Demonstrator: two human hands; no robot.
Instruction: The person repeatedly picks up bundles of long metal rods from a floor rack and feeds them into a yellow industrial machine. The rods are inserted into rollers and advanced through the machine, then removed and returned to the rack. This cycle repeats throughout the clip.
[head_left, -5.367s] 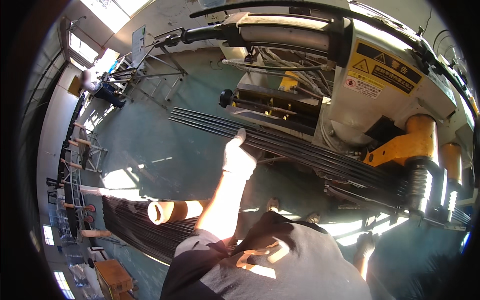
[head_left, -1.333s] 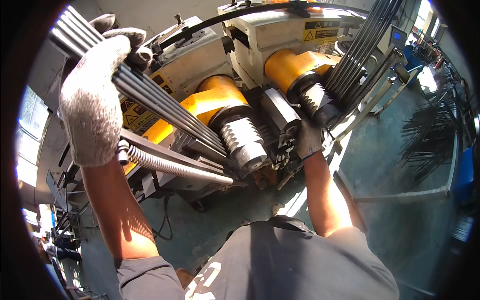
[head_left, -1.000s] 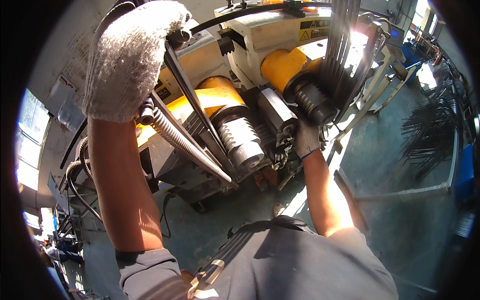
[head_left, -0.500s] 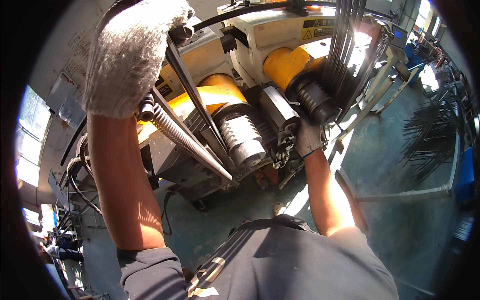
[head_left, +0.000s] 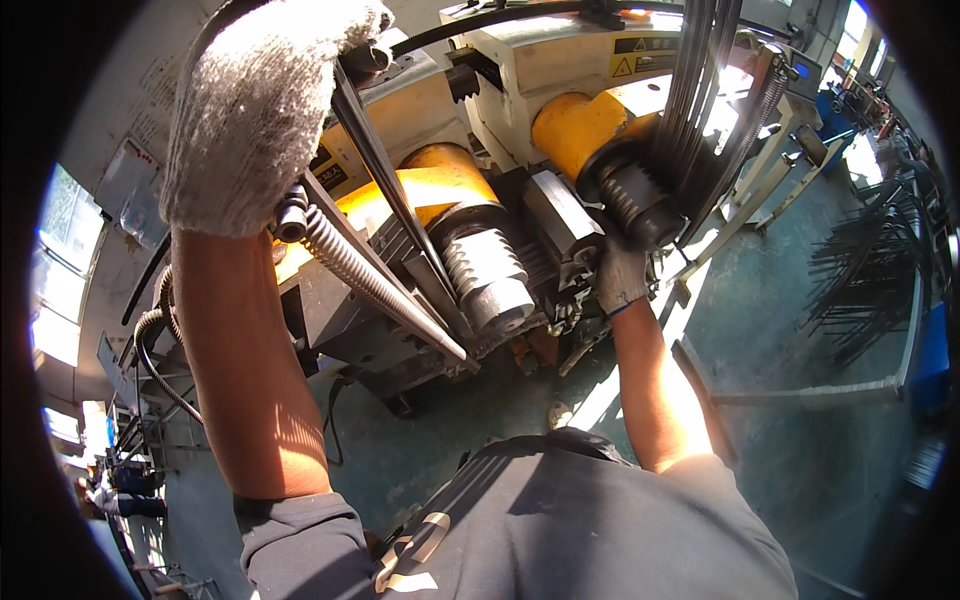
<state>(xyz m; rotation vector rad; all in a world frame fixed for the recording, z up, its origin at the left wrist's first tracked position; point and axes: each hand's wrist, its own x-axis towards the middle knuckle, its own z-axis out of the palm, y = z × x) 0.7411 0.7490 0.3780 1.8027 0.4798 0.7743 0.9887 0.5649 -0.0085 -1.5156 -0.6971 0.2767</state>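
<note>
My left hand (head_left: 250,125), in a white knit glove, is raised at the upper left of the machine. Its fingers curl over at the top beside a dark tube end (head_left: 368,62); what lies inside the grip is hidden. Two dark metal bars (head_left: 385,175) run from behind this glove down beside the nearer ribbed roller (head_left: 485,265). My right hand (head_left: 622,278), in a greyish glove, reaches in below the farther ribbed roller (head_left: 640,205), next to a steel block (head_left: 562,215). Shadow and machine parts hide its fingers.
A bundle of dark rods (head_left: 700,85) stands at the right roller. A flexible metal conduit (head_left: 350,265) slants under my left hand. Yellow cylinders (head_left: 572,130) carry the rollers. More rods (head_left: 865,265) lie in a rack at the right, above its rail (head_left: 810,395).
The machine sits very slightly farther right in the picture. Both hands keep nearly the same places on it.
</note>
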